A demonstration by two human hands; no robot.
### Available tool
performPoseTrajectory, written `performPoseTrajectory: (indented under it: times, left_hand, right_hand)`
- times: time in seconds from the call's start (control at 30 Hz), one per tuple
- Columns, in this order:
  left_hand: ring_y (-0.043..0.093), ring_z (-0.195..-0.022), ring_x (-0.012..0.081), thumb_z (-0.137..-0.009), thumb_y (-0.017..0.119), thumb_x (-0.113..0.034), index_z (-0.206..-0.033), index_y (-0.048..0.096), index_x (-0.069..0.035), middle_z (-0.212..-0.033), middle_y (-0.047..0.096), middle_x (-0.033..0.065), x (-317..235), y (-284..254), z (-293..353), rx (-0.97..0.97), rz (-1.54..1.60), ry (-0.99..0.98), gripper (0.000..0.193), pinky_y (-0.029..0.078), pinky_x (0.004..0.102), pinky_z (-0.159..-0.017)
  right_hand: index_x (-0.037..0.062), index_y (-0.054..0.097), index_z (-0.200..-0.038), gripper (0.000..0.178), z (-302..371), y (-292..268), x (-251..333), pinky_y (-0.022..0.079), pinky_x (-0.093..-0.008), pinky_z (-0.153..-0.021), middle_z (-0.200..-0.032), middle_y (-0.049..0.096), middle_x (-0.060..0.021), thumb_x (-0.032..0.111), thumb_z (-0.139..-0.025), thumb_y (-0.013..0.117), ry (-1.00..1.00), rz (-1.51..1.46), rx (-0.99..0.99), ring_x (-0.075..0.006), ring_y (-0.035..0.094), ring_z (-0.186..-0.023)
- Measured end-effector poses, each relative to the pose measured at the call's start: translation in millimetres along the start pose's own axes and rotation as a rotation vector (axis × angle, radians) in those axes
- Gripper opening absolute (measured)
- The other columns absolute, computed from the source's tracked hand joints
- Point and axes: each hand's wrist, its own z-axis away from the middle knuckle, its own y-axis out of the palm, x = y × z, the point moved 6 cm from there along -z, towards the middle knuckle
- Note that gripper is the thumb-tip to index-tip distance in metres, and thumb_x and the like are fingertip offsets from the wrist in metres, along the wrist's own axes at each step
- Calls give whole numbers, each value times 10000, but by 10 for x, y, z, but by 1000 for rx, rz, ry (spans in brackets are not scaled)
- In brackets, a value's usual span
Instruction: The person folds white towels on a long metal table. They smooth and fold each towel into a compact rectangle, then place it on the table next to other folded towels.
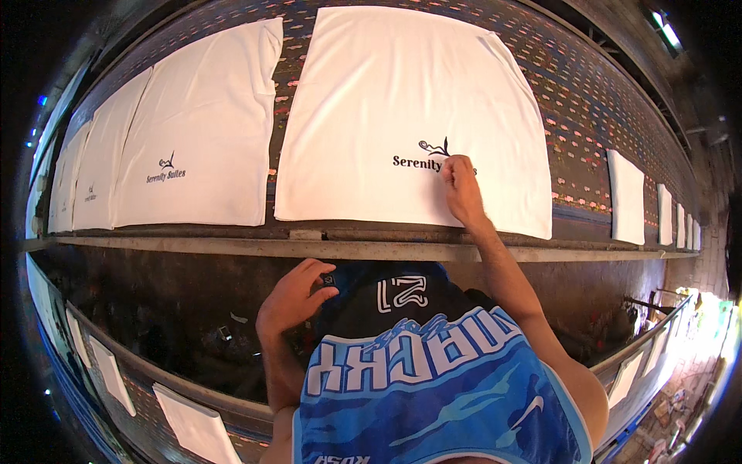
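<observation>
A large white cloth [363, 100] lies flat on the long table in front of me, a dark printed emblem and lettering [417, 162] near its front edge. My right hand [462, 189] is over the right part of that print, its fingers curled together and covering some letters. Whatever they may pinch is hidden. Down at my waist, beside my dark shorts, my left hand [294, 298] has its fingers bent and the thumb apart from them; it shows no held thing. To the left lies a second white cloth [201, 116] with the same dark print.
More white printed cloths [104, 166] continue along the table to the left. Folded white cloths [627, 197] lie spaced out on the right. A raised ledge [371, 249] runs along the table's front edge. Behind me, another table carries white cloths [193, 421].
</observation>
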Motion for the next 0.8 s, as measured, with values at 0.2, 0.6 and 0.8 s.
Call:
performPoseTrajectory:
  times: [0.2, 0.6, 0.8]
  left_hand:
    - [700, -1021, 289, -988, 755, -208, -1331, 675, -16, -1213, 676, 145, 0, -146, -226, 37, -55, 6, 401, 567, 388, -902]
    - [703, -1117, 288, -1013, 731, -180, -1302, 685, -1, -1225, 684, 137, -477, -151, -876, 91, -144, 195, 343, 570, 389, -957]
    - [610, -1281, 333, -1012, 726, -232, -1304, 678, -21, -1310, 654, 131, -645, -18, -997, 68, -280, 261, 364, 513, 433, -1088]
  right_hand:
    - [-43, 592, -1128, 277, 349, -541, -105, 476, -436, -1029, -1332, 554, -226, 185, -1139, 435, 110, 5, -229, -352, 576, -1168]
    - [-52, 661, -916, 444, 1584, -1649, -357, 500, -416, -935, -1295, 614, -188, 298, -1147, 516, 423, 173, -645, -294, 603, -1094]
    - [-60, 739, -1022, 435, 2181, -2009, -518, 516, -468, -968, -1311, 651, -188, 321, -1127, 558, 551, 435, -767, -353, 634, -1172]
